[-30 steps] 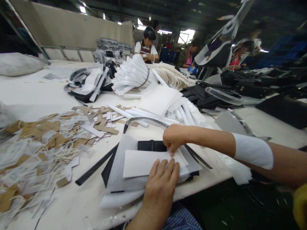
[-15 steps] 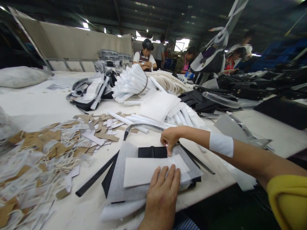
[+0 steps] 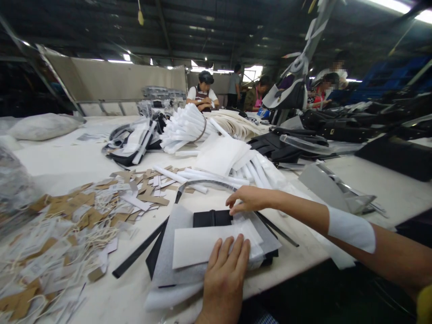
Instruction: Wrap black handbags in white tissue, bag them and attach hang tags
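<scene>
A black handbag (image 3: pixel 153 258) lies on the table, covered by a sheet of thin grey-white tissue paper (image 3: pixel 182 213). On top rests a white paper strip (image 3: pixel 189 247) with clear plastic at its right end. My left hand (image 3: pixel 227 265) presses flat on the strip, fingers stretched out. Beyond the strip shows a black flap with a raised loop (image 3: pixel 213 218). At the flap's right end hovers my right hand (image 3: pixel 248 199), thumb and fingers apart with nothing between them; whether a fingertip touches is unclear. The bag's wrapped handle (image 3: pixel 205 182) arches behind.
Paper tags with strings (image 3: pixel 91 220) are heaped at the left. Farther back lie a bundle of white foam tubes (image 3: pixel 185 128), white sheets (image 3: pixel 222 155) and another wrapped bag (image 3: pixel 131 139). Black bags (image 3: pixel 283 144) cover the right side. Several people are beyond the table.
My right hand has lifted off the flap's right edge and its pinched fingers have spread. My left hand stays on the white strip. The view has tilted up slightly.
</scene>
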The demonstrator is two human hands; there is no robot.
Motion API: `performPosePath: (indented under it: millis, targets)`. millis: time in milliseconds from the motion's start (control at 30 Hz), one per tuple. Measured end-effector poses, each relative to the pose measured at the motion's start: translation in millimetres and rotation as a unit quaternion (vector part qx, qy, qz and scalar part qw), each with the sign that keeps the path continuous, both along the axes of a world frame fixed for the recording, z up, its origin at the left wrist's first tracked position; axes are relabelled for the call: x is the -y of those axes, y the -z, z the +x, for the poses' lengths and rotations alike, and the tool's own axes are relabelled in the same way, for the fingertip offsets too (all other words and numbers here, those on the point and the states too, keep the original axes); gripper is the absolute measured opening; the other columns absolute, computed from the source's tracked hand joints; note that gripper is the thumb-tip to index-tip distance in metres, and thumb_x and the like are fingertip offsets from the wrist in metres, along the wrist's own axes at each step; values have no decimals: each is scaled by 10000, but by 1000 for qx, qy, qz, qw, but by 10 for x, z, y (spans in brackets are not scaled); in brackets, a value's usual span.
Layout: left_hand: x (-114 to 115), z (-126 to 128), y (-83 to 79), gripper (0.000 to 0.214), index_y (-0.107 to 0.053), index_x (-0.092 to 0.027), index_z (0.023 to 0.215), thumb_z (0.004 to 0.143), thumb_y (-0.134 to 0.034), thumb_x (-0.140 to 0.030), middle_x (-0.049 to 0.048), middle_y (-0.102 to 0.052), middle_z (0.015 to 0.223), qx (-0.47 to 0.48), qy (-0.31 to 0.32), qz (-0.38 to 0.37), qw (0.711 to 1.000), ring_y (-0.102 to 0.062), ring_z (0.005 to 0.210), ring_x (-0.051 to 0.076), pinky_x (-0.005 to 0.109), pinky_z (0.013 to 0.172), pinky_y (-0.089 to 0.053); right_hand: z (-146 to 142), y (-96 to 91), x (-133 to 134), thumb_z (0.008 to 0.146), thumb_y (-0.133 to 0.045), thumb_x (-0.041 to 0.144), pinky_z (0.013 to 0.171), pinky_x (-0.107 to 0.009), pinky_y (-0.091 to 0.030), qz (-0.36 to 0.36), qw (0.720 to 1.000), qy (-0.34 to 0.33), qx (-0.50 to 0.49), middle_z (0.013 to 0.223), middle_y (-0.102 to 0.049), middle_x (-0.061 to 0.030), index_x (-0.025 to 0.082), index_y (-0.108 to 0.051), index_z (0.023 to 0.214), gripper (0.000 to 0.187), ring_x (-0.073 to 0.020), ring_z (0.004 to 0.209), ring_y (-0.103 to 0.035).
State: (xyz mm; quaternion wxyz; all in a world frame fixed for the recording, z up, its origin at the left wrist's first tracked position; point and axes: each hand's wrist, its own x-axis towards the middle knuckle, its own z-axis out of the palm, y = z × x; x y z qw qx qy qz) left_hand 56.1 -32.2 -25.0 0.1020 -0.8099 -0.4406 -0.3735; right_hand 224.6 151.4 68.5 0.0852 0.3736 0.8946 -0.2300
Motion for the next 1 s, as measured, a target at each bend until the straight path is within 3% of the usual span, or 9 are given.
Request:
performPosePath:
  millis: [133, 300, 367, 467, 633, 767, 867, 1000]
  targets:
    - [3, -7, 14, 432, -580, -243, 1351, 1046, -276, -277, -58, -600, 1387, -6, 2, -8, 1000, -569, 1226, 187, 370, 1157, -322, -37, 3, 95, 637, -750, 681, 819, -312, -443, -73, 994, 0, 77, 1196, -698, -107, 197, -610, 1312, 842, -299, 1045, -647]
    - [0, 6, 57, 432, -579, -245, 1351, 1043, -277, -263, -44, -614, 1373, -8, 0, -6, 1000, -580, 1216, 194, 388, 1139, -355, -152, 153, -143, 465, -855, 639, 766, -286, -457, -185, 976, 28, 109, 1196, -662, -104, 179, -528, 1368, 1065, -265, 1003, -634]
    - [-4, 8, 52, 425, -581, -243, 1348, 1038, -290, -248, -33, -625, 1361, -12, -5, -3, 1000, -590, 1205, 199, 398, 1116, -389, -153, 213, -216, 479, -849, 636, 727, -274, -457, -227, 970, 30, 84, 1126, -681, -93, 158, -562, 1322, 1011, -240, 942, -639]
    - [-6, -4, 19, 407, -575, -240, 1353, 1024, -336, -220, -25, -628, 1358, -31, -2, -9, 999, -602, 1188, 201, 402, 1092, -424, -99, 250, -240, 608, -769, 659, 689, -253, -456, -274, 960, 29, 40, 994, -710, -70, 122, -620, 1237, 841, -199, 856, -640]
    - [2, -42, -5, 420, -559, -225, 1372, 995, -384, -166, 1, -613, 1376, -55, 11, -19, 998, -597, 1205, 222, 424, 1082, -448, 23, 173, -144, 790, -646, 610, 765, -245, -451, -235, 971, 39, -8, 1022, -713, -78, 116, -615, 1286, 701, -180, 900, -630]
    - [4, -53, 9, 443, -527, -228, 1400, 975, -426, -153, 10, -589, 1402, -71, 13, -28, 997, -588, 1228, 240, 441, 1081, -451, 77, 164, -67, 708, -753, 571, 821, -265, -438, -187, 981, 49, -16, 1121, -694, -87, 165, -583, 1351, 780, -205, 963, -623]
    - [-3, -55, -1, 437, -545, -217, 1381, 964, -439, -141, 17, -608, 1379, -69, 17, -25, 997, -604, 1207, 243, 439, 1082, -450, 61, 241, -77, 596, -835, 543, 787, -256, -454, -205, 977, 60, -17, 1094, -703, -82, 139, -616, 1307, 846, -206, 942, -630]
    - [-9, -59, -24, 445, -553, -215, 1372, 949, -452, -115, 17, -617, 1367, -74, 17, -30, 997, -616, 1189, 242, 432, 1079, -452, 13, 278, -149, 607, -837, 481, 717, -236, -478, -231, 969, 77, -30, 928, -740, -44, 120, -704, 1164, 677, -179, 824, -659]
